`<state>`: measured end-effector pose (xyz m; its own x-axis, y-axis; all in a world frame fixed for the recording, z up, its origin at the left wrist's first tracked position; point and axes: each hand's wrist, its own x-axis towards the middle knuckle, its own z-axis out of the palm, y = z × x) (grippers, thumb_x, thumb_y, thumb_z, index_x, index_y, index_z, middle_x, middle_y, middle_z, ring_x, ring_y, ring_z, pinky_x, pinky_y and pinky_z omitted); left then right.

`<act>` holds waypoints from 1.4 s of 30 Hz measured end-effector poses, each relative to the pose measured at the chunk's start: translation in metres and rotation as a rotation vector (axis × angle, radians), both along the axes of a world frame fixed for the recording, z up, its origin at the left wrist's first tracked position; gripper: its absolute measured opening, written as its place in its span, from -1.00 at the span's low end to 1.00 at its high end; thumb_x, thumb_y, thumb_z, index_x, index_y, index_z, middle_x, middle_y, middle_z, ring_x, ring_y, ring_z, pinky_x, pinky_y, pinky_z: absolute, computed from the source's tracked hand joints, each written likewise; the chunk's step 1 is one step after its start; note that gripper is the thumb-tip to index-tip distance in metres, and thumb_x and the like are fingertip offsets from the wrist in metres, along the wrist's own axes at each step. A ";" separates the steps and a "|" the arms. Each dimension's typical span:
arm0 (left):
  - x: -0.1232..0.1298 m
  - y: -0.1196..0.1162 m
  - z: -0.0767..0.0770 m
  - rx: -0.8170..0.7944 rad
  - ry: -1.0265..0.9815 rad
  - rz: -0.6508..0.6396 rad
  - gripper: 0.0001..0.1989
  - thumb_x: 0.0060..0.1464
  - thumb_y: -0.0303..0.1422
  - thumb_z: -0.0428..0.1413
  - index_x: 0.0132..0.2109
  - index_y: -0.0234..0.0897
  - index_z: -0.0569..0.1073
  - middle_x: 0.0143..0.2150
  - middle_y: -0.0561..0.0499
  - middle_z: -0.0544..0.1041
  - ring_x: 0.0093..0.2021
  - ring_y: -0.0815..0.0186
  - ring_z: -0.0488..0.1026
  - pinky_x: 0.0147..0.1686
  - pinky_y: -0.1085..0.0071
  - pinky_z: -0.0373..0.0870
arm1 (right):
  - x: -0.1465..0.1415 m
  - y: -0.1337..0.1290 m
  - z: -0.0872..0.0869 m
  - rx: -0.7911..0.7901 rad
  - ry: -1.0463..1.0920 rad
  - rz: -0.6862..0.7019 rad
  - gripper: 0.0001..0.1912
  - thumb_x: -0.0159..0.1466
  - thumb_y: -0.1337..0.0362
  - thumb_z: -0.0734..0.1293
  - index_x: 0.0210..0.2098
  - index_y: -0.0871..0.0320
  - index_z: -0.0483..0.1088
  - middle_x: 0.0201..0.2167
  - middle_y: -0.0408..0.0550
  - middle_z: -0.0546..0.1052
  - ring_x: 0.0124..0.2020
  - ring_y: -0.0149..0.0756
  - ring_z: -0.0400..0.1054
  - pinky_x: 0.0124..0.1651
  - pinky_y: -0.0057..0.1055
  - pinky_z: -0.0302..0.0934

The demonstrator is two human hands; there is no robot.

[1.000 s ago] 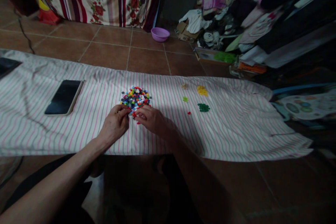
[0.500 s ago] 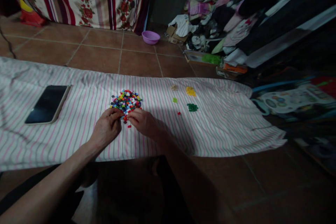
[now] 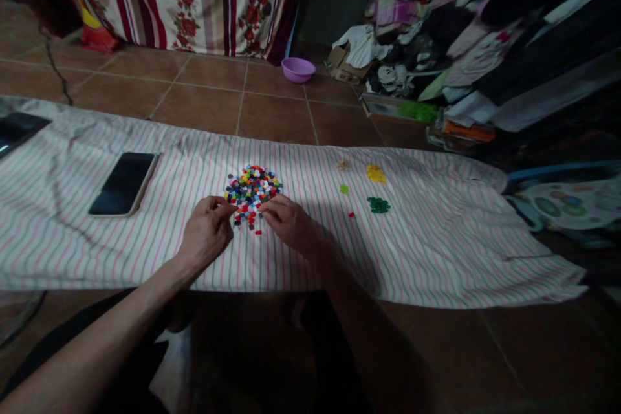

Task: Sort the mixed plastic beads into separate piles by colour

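A heap of tiny mixed-colour pieces (image 3: 253, 186), like small beads or bricks, lies on the striped cloth between my hands. My left hand (image 3: 208, 228) rests at the heap's lower left edge, thumb and fingers pinched together. On the opposite side, my right hand (image 3: 291, 223) also has its fingers pinched at the heap's edge. Whatever either pinch holds is too small to make out. To the right lie sorted groups: yellow pieces (image 3: 376, 173), dark green pieces (image 3: 378, 205), light green pieces (image 3: 344, 189), beige pieces (image 3: 343, 165) and a red piece (image 3: 352, 215).
A phone (image 3: 123, 184) lies left of the heap on the striped cloth (image 3: 451, 239); another dark device (image 3: 19, 130) is at the far left. Beyond the cloth's far edge, a purple basin (image 3: 297, 70) stands on the tiled floor, near piled clothes (image 3: 359, 45).
The view has shifted left, so everything appears farther right and a second dark device shows. My hands are slightly farther apart at the heap, both still pinched.
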<state>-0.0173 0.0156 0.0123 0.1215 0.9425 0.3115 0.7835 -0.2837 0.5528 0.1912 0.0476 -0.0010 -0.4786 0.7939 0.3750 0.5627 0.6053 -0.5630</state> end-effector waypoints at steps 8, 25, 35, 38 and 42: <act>-0.003 -0.001 -0.010 0.046 0.044 -0.105 -0.65 0.11 -0.49 -0.06 -0.12 -0.21 0.58 -0.10 -0.10 0.45 -0.17 0.26 0.42 -0.17 0.29 0.45 | -0.003 -0.002 0.001 -0.022 -0.031 0.040 -0.82 0.30 0.40 0.25 -0.26 0.14 0.51 -0.35 -0.07 0.45 -0.30 -0.34 0.37 -0.20 -0.41 0.25; -0.003 -0.003 -0.007 0.016 -0.050 -0.097 -0.68 0.14 -0.47 -0.08 -0.13 -0.28 0.56 -0.14 -0.10 0.44 -0.18 0.27 0.43 -0.18 0.32 0.44 | -0.006 -0.001 0.002 -0.030 -0.070 -0.018 -0.78 0.32 0.38 0.23 -0.12 0.16 0.48 -0.27 -0.03 0.44 -0.26 -0.33 0.35 -0.18 -0.40 0.24; -0.002 -0.006 -0.010 0.008 -0.047 -0.105 -0.68 0.15 -0.48 -0.09 -0.10 -0.26 0.53 -0.14 -0.09 0.45 -0.14 0.26 0.44 -0.14 0.30 0.46 | -0.007 -0.001 0.003 -0.057 -0.085 0.030 -0.87 0.31 0.39 0.25 -0.25 0.15 0.45 -0.29 -0.05 0.41 -0.25 -0.32 0.32 -0.15 -0.38 0.24; -0.002 -0.007 -0.009 0.021 -0.046 -0.100 -0.69 0.16 -0.46 -0.09 -0.11 -0.25 0.52 -0.15 -0.07 0.46 -0.11 0.25 0.44 -0.10 0.28 0.46 | -0.008 -0.001 0.005 -0.085 -0.030 0.016 -0.89 0.28 0.41 0.25 -0.29 0.15 0.42 -0.30 -0.06 0.44 -0.24 -0.32 0.33 -0.14 -0.39 0.23; -0.001 -0.012 -0.006 0.047 -0.059 -0.117 -0.71 0.16 -0.46 -0.10 -0.15 -0.28 0.51 -0.18 -0.08 0.46 -0.15 0.27 0.45 -0.12 0.29 0.47 | -0.008 -0.001 0.005 -0.100 0.052 -0.038 -0.90 0.26 0.41 0.24 -0.29 0.14 0.38 -0.32 -0.08 0.47 -0.29 -0.35 0.35 -0.19 -0.41 0.23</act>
<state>-0.0181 0.0038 0.0062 0.2101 0.9072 0.3646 0.7097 -0.3980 0.5813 0.1833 0.0464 0.0039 -0.4294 0.8457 0.3168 0.5526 0.5235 -0.6485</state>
